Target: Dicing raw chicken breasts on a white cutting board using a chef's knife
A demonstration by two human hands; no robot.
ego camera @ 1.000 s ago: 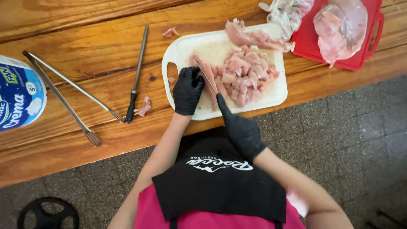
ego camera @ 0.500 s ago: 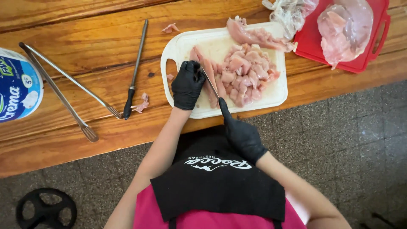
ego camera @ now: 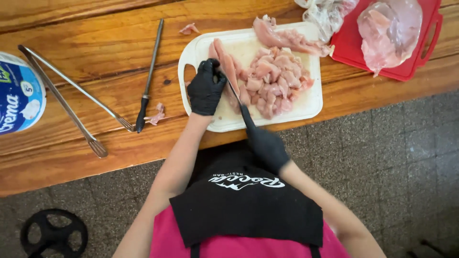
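Nearest to me is my black apron (ego camera: 248,210) over a pink shirt, at 6 o'clock in the view. Just above it, my right hand (ego camera: 267,148), in a black glove, has its fingers clamped around the handle of a knife (ego camera: 234,95); the blade runs up toward 11 o'clock onto the white cutting board (ego camera: 311,102). My left hand (ego camera: 206,88), also gloved in black, sits at the board's 9 o'clock edge, fingers bent and pressed together onto a long strip of raw chicken (ego camera: 224,64), holding it down right beside the blade. The strip lies lengthwise along the left part of the board, touching my fingertips.

At 3 o'clock from that strip, in the middle of the board, is a pile of cut chicken pieces (ego camera: 275,81). At the board's 12 o'clock edge lies another uncut piece of raw chicken (ego camera: 287,40).

Left of the board on the wooden table (ego camera: 95,38), a sharpening steel (ego camera: 149,76) lies nearly upright with a small meat scrap (ego camera: 156,116) by its handle. Further toward 9 o'clock lie metal tongs (ego camera: 67,95), then a white and blue tub (ego camera: 19,93) at the edge.

Farthest, at 1 o'clock, a red cutting board (ego camera: 406,71) carries a clear bag of raw chicken (ego camera: 389,31).
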